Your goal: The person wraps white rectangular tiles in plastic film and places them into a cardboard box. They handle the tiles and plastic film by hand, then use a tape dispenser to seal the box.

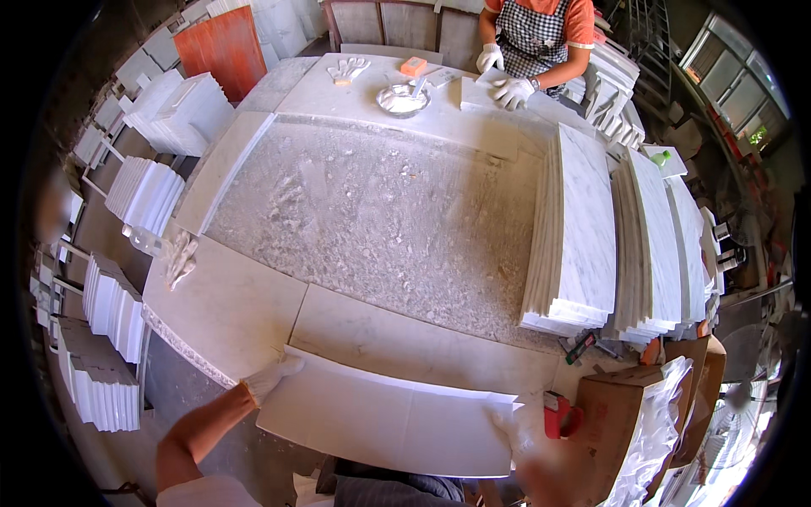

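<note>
A long white sheet (pixel 380 414), creased with a narrow folded strip along its far edge, spans the near side of the stone-topped table in front of me. My left hand (pixel 274 378), in a white glove, grips its left end, with the fingers partly hidden by the sheet. At the opposite end, my right hand (pixel 512 429), also gloved, holds the sheet's right edge; it is pale and hard to make out against the white. Just right of that hand, a red tape dispenser (pixel 559 414) rests near the table's edge.
Stacked marble slabs (pixel 585 228) stand on the right. A rubble-strewn recess (pixel 372 220) fills the table's middle. Cardboard boxes (pixel 612 431) with plastic film sit at the near right. Loose gloves (pixel 180 258) lie left. Across the table, a co-worker's gloved hands (pixel 512 91) rest on a slab.
</note>
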### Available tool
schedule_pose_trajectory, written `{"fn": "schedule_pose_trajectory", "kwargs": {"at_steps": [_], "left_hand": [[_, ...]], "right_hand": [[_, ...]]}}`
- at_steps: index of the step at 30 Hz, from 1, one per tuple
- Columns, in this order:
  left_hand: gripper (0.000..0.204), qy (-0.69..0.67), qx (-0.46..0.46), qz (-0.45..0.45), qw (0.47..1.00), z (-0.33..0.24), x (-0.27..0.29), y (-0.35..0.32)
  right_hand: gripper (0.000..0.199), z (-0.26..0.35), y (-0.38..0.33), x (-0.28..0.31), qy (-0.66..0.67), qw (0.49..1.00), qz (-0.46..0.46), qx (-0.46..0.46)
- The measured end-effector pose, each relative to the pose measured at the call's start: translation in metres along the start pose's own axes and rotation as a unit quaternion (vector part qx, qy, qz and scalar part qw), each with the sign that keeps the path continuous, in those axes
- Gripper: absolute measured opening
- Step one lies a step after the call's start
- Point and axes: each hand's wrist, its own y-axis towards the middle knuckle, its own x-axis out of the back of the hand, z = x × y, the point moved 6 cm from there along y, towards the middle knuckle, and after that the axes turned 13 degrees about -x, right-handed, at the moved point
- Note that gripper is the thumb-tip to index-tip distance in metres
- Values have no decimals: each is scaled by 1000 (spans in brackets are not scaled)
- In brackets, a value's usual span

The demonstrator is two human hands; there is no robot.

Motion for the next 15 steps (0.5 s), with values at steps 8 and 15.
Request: {"fn": "schedule_pose_trajectory", "kwargs": {"at_steps": [8,15], "left_hand": [[44,-39,-198,102,974,-27,11,-45],[47,350,-315,-97,877,-62,89,-28]], "right_hand": [[45,29,-64,-37,-92,990,-18,102],[49,37,-63,-22,-106,987,-6,122]]}}
